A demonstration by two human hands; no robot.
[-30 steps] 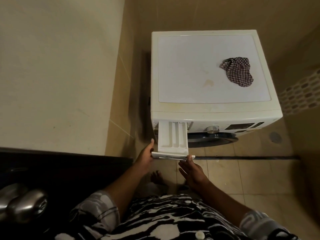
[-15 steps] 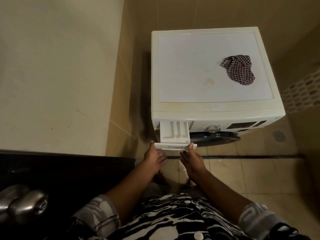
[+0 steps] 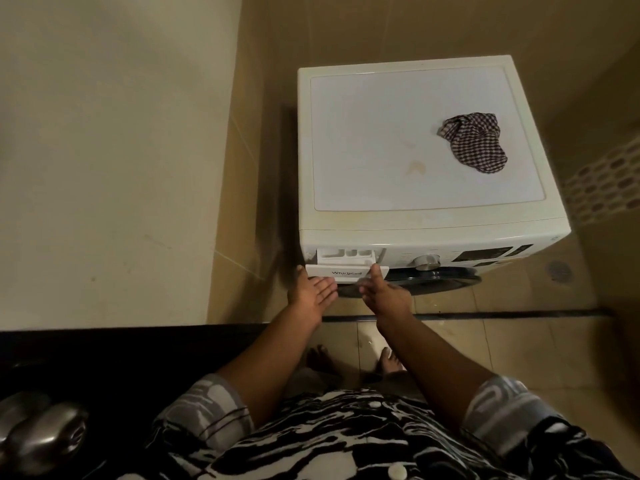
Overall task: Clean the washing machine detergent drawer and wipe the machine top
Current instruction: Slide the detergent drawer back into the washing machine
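A white front-loading washing machine (image 3: 433, 223) stands against the tiled wall. Its detergent drawer (image 3: 346, 263) at the upper left of the front sticks out only a little, with the compartments just showing. My left hand (image 3: 311, 289) lies flat with fingers spread against the drawer's left front edge. My right hand (image 3: 384, 292) has its thumb up on the drawer's right front edge, fingers extended. Neither hand grips anything. A crumpled checked cloth (image 3: 474, 142) lies on the machine top (image 3: 398, 143) toward the back right. A yellowish stain (image 3: 415, 166) marks the top.
A cream wall (image 3: 114, 150) stands to the left of the machine. A dark door with a metal knob (image 3: 41, 434) is at the lower left. My bare feet (image 3: 356, 358) stand on the tiled floor; a floor drain (image 3: 558, 270) is right of the machine.
The drawer has slid back into the machine, from well pulled out to almost shut, with both hands following it forward against its front.
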